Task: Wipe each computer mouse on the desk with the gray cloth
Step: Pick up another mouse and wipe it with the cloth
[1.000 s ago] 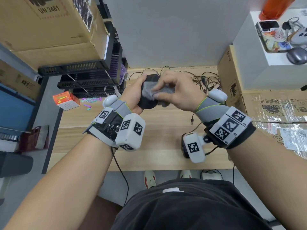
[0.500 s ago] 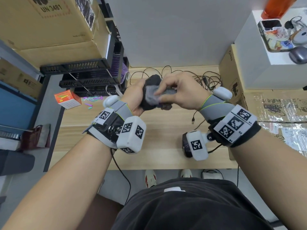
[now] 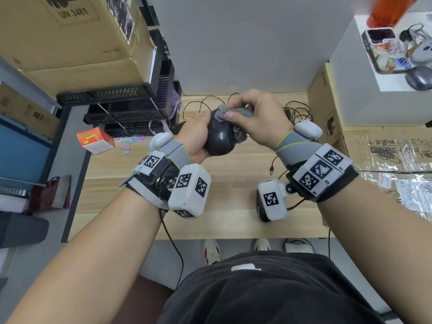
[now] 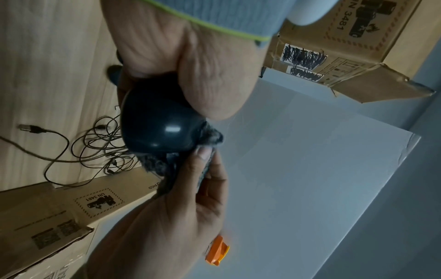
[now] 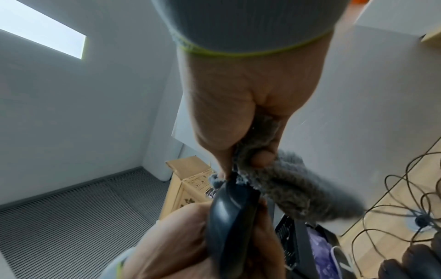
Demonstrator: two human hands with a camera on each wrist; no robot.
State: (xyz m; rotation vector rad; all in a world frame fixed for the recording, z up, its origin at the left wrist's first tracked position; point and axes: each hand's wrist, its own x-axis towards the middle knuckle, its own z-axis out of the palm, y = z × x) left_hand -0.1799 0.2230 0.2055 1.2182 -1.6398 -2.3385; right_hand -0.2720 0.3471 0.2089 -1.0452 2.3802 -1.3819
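A person holds a black mouse in the air above the wooden surface, well in front of the chest, and works on it with a gray cloth. The left hand cups the mouse from the left side and beneath, fingers curled round its body; lifting it this way likely frees the sides and front edge for wiping, which would be awkward with the mouse lying flat. The right hand bunches the cloth, thumb and fingers pinching a wad of it against the far end of the mouse, while loose cloth hangs off to the right.

In the head view the long axis of the mouse runs roughly away from the body, the rounded glossy back toward the wearer and the far end, under the cloth, toward the wall. It is tilted, not level; the exact angle is hard to judge. Whether its buttons face up cannot be told, as cloth and fingers hide them.

A second dark mouse sits on the surface near the front edge, largely hidden behind the right wrist camera, and appears to wait its turn. A tangle of cables lies at the back by the wall.
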